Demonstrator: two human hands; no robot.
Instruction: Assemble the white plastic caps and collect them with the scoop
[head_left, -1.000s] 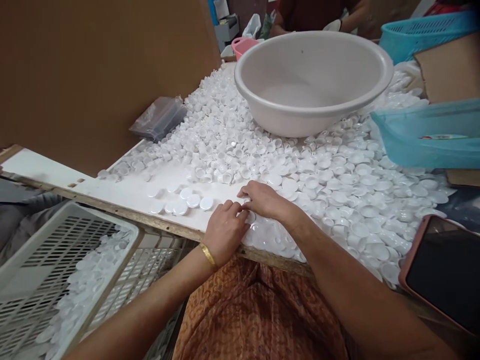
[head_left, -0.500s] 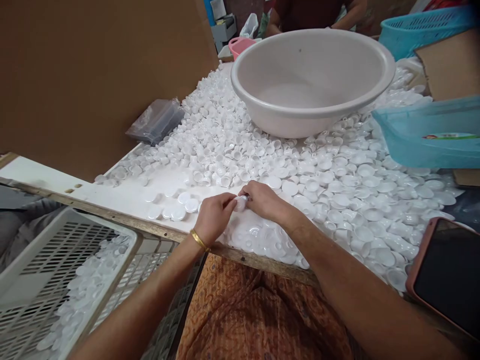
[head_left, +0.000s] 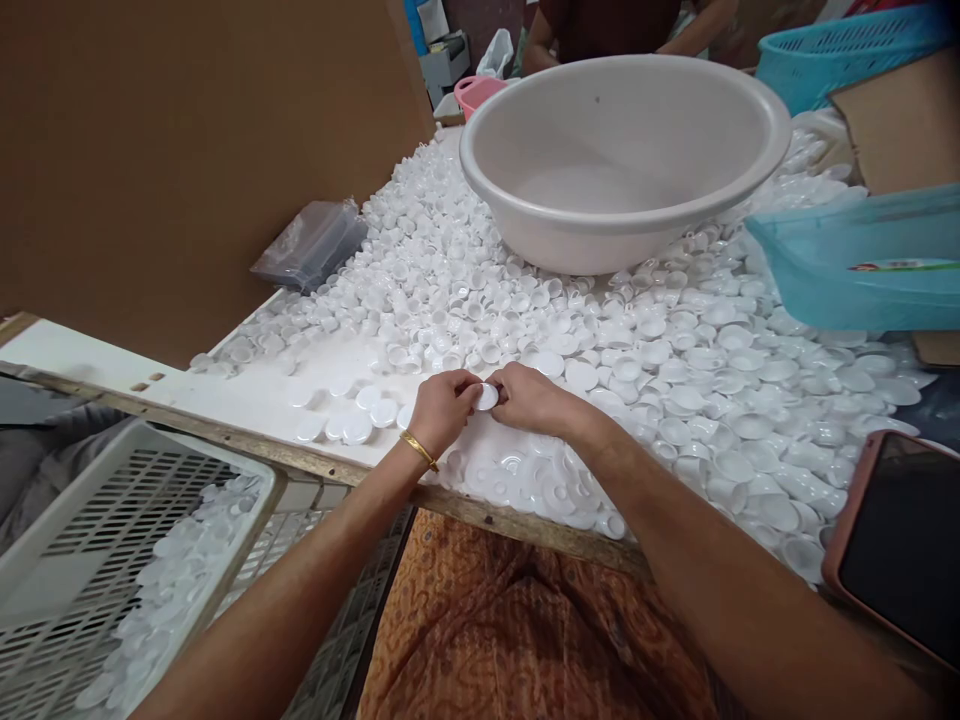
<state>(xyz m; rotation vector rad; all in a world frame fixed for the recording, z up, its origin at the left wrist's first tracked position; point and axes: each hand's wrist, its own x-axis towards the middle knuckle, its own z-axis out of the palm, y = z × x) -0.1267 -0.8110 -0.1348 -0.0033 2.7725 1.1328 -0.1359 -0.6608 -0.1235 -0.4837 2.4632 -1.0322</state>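
Observation:
My left hand (head_left: 441, 408) and my right hand (head_left: 531, 398) meet just above the near edge of the white table (head_left: 262, 392), fingers pinched together on one small white plastic cap (head_left: 487, 396) held between them. A gold bangle (head_left: 417, 448) circles my left wrist. Under and around the hands lies a thick spread of white plastic caps (head_left: 675, 370), round and shallow. A short row of flat white lids (head_left: 358, 420) lies on bare table just left of my left hand.
A large beige basin (head_left: 622, 160) sits on the caps at the back. Turquoise baskets (head_left: 870, 262) stand right, a phone (head_left: 896, 540) at the near right. A grey slotted crate (head_left: 127, 560) with white caps sits lower left. A folded plastic bag (head_left: 311, 243) lies by the brown wall. Another person stands beyond the basin.
Both hands rose from the pile at the table edge and came together a little farther in, now pinching one white cap between them. The view shifted slightly.

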